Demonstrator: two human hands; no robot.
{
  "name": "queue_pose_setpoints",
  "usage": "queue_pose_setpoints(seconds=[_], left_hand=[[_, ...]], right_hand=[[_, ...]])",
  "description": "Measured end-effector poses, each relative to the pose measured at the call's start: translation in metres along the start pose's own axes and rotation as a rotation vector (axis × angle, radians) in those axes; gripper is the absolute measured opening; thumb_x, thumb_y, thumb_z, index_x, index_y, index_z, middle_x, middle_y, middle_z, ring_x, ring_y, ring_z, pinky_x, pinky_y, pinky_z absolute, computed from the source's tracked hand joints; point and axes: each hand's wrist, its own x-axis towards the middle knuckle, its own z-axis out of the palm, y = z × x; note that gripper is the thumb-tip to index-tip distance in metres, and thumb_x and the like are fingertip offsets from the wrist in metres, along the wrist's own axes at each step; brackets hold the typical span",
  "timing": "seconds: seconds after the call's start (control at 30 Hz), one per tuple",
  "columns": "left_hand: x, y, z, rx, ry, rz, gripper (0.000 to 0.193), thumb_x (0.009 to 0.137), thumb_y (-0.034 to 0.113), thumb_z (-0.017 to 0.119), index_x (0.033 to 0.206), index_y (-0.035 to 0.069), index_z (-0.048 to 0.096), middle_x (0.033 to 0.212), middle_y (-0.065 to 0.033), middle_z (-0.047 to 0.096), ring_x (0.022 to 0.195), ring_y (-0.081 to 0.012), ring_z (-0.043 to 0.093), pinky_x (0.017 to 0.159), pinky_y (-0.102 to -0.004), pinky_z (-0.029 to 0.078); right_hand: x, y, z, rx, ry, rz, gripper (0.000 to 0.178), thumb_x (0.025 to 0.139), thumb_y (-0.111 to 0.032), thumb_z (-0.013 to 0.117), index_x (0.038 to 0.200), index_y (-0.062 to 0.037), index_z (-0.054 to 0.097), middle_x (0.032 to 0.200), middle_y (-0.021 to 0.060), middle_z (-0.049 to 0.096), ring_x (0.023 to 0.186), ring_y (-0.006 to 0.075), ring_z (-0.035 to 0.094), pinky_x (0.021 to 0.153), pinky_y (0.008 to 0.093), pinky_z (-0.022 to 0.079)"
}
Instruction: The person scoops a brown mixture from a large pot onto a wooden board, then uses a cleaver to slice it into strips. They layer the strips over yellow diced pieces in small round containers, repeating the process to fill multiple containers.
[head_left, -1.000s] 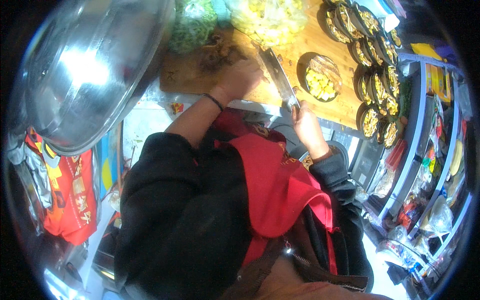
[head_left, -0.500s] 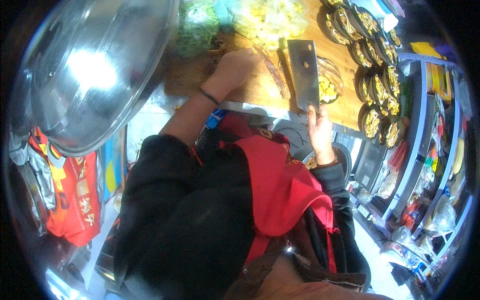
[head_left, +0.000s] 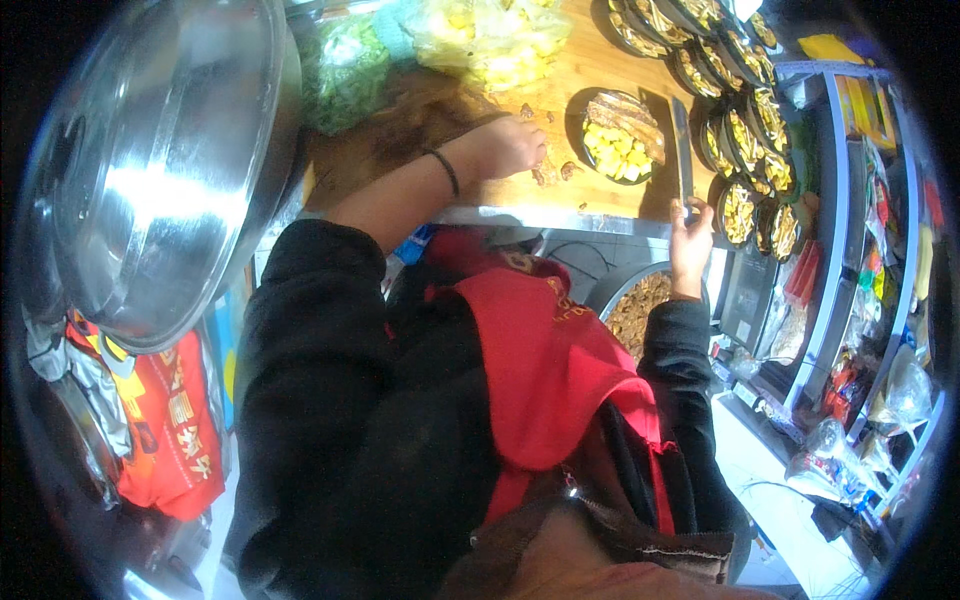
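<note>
My right hand (head_left: 691,232) grips a cleaver (head_left: 683,150) by its handle near the board's front edge; the blade stands nearly edge-on, pointing away from me. Left of the blade, a dark round bowl (head_left: 627,183) holds yellow cubes (head_left: 617,152) and brown meat slices (head_left: 624,112). My left hand (head_left: 508,148) is low over the wooden cutting board (head_left: 480,197), its fingers curled together. Whatever they may hold is hidden. Small brown meat scraps (head_left: 549,174) lie close to its fingertips.
Several filled dark bowls (head_left: 738,212) crowd the board's right side. At the back are a bag of yellow cubes (head_left: 500,45) and a bag of greens (head_left: 345,75). A large metal bowl (head_left: 170,170) looms at left. Below the board sits a pot of brown pieces (head_left: 640,312).
The cleaver has moved right, uncovering the bowl of cubes and slices. The long meat strip beside my left hand is gone from the board, where scraps show. My left hand sits slightly lower in view.
</note>
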Motion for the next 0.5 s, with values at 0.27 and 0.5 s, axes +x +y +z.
queue_pose_setpoints(seconds=[0.27,0.5], left_hand=[[0.011,0.0,0.006,-0.169,0.065,-0.138,0.01,0.077,0.018,0.055,0.071,0.01,0.056,0.074,-0.0063,0.053,0.075,-0.0236,0.055,0.067,-0.0335,0.045],[0.028,0.003,-0.025,-0.666,-0.116,-0.581,0.025,0.085,0.025,0.054,0.079,0.001,0.06,0.079,-0.015,0.062,0.074,-0.0343,0.058,0.067,-0.0391,0.047]], right_hand=[[0.016,0.007,0.037,-0.113,-0.037,0.041,0.04,0.079,-0.029,0.069,0.11,-0.0093,0.052,0.098,0.0163,0.063,0.089,0.0326,0.061,0.079,0.0392,0.047],[0.033,-0.001,0.036,-0.269,-0.086,0.017,0.039,0.082,-0.035,0.064,0.115,-0.0154,0.059,0.098,0.0167,0.06,0.095,0.0357,0.056,0.087,0.0422,0.043]])
